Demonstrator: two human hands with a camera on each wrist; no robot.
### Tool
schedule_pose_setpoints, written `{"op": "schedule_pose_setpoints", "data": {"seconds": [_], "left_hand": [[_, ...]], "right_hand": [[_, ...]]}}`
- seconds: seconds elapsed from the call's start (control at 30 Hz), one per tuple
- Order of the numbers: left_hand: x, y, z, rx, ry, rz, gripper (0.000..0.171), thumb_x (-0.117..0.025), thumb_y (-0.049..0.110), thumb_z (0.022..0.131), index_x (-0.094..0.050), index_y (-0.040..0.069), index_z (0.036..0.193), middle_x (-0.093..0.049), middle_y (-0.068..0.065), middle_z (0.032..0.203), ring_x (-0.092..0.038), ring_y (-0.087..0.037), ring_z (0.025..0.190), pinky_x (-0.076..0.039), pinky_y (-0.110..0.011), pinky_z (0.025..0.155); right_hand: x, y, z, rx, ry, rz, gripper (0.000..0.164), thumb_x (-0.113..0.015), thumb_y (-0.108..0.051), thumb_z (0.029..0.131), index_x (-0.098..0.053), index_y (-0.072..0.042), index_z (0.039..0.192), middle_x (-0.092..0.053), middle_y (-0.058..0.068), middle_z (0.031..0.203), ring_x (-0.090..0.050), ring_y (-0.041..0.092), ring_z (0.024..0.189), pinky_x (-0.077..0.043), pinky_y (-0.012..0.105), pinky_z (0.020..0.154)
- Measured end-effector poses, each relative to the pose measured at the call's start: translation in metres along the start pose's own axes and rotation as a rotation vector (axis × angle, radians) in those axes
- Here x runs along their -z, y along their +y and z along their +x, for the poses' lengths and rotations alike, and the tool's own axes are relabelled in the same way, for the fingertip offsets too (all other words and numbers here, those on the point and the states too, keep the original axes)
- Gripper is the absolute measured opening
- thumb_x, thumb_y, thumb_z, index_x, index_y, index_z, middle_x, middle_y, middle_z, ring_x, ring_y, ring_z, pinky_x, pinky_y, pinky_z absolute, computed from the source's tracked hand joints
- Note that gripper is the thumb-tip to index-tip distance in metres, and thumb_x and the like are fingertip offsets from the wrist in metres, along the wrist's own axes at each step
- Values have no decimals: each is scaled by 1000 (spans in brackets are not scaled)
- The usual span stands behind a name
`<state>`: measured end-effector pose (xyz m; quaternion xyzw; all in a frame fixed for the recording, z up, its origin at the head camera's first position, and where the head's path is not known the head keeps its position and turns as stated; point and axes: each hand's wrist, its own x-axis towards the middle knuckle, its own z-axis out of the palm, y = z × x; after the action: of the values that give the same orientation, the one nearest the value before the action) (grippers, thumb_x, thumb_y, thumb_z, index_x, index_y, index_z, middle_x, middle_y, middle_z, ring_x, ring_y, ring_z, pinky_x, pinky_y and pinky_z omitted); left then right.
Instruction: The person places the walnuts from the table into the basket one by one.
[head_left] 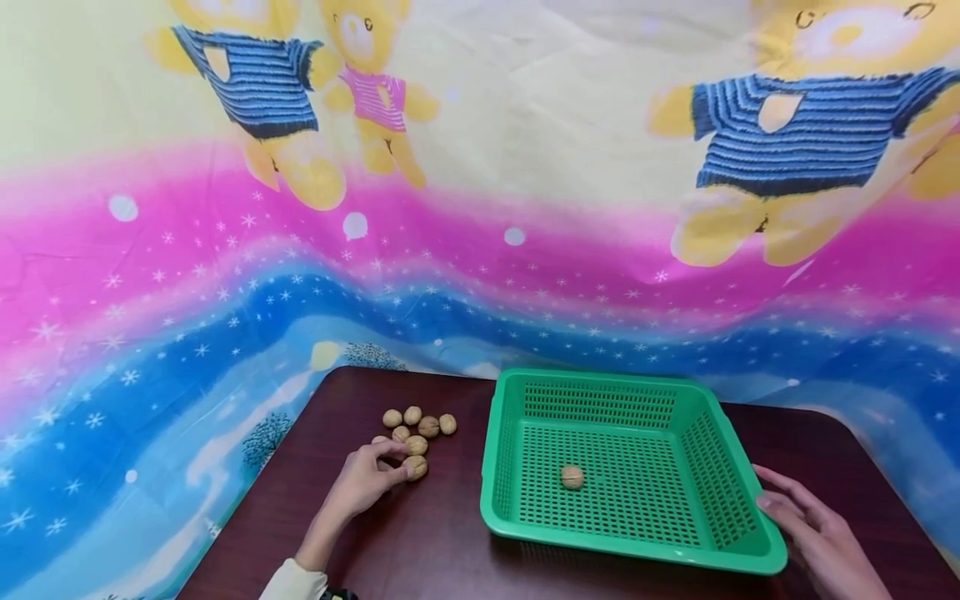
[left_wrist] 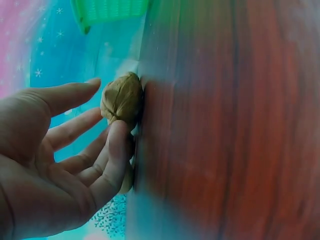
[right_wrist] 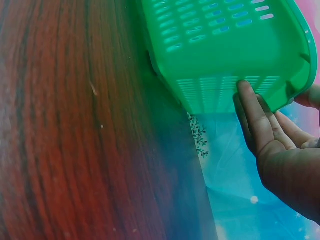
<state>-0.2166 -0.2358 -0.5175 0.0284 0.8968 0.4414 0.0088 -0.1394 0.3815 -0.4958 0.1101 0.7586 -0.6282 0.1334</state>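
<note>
Several walnuts lie in a loose group on the left side of the table. My left hand is at the near end of that group, its fingers loosely bent about the nearest walnut. In the left wrist view the thumb stands a little apart from that nut, while a fingertip overlaps its lower part. To the right stands a green plastic basket with one walnut on its floor. My right hand grips the basket's right rim, thumb over the edge and fingers along the outer wall.
The dark wooden table has rounded back corners. Directly behind it hangs a cloth printed with bears and snowflakes. Table surface shows between the walnuts and the basket.
</note>
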Motion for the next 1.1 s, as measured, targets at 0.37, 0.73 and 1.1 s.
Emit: {"op": "schedule_pose_setpoints", "data": {"seconds": [0.37, 0.73, 1.1], "left_hand": [[-7, 3, 0, 5, 22, 60, 26, -87, 13, 90, -81, 11, 116, -78, -7, 107, -73, -10, 74, -55, -26, 65], [-5, 14, 0, -19, 37, 42, 24, -85, 15, 92, -81, 10, 115, -80, -6, 103, -75, -15, 71, -55, -26, 62], [1, 63, 14, -119, 58, -34, 28, -82, 21, 97, -80, 14, 124, -80, -6, 115, -77, -15, 90, -59, -26, 71]], "right_hand": [[1, 2, 1, 42, 6, -6, 75, -52, -45, 114, -15, -15, 172, -76, -19, 115, -77, 6, 107, -65, 43, 88], [2, 3, 0, 17, 2, -2, 79, -53, -49, 113, -13, -15, 173, -75, -18, 117, -77, 8, 109, -64, 45, 91], [2, 2, -2, 63, 14, -47, 73, -49, -46, 115, -18, -13, 171, -74, -19, 118, -77, 10, 108, -65, 41, 86]]}}
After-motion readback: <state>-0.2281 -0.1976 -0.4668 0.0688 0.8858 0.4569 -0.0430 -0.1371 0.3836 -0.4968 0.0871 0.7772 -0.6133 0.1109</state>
